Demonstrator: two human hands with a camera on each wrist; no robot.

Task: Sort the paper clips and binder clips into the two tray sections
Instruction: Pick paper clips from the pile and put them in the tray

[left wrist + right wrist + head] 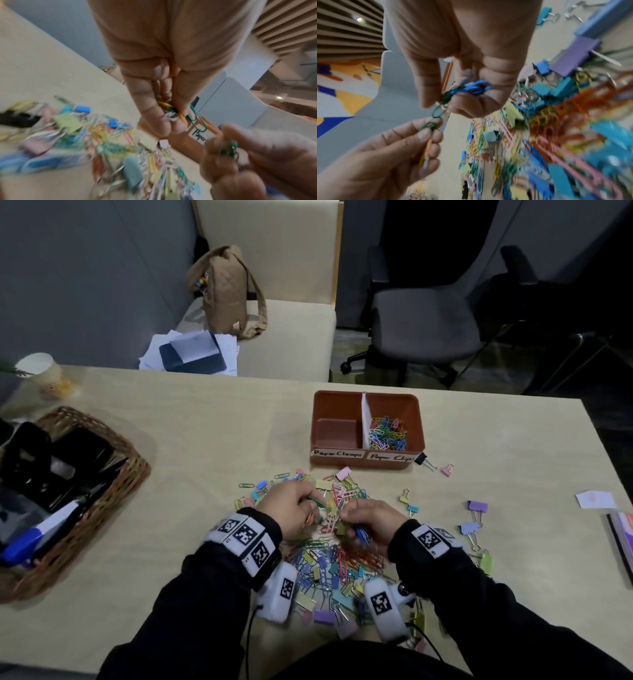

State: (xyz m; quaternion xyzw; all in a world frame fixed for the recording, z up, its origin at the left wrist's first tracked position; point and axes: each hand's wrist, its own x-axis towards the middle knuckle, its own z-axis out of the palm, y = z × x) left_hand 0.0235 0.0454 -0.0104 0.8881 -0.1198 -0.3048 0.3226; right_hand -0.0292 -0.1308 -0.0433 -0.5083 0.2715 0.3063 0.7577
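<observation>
Tray [366, 460]: right section part-filled with paper clips [387, 434], left section bare. Mixed pile [329, 559] remains on worktop. Left hand [291, 508] and right hand [370, 518]: each grip pinching paper clips.

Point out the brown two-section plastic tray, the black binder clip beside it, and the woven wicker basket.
Brown two-section plastic tray [337, 402]: head view, on its bare far wall.
Black binder clip [420, 458]: head view, on its black body.
Woven wicker basket [135, 462]: head view, on its right rim.
</observation>
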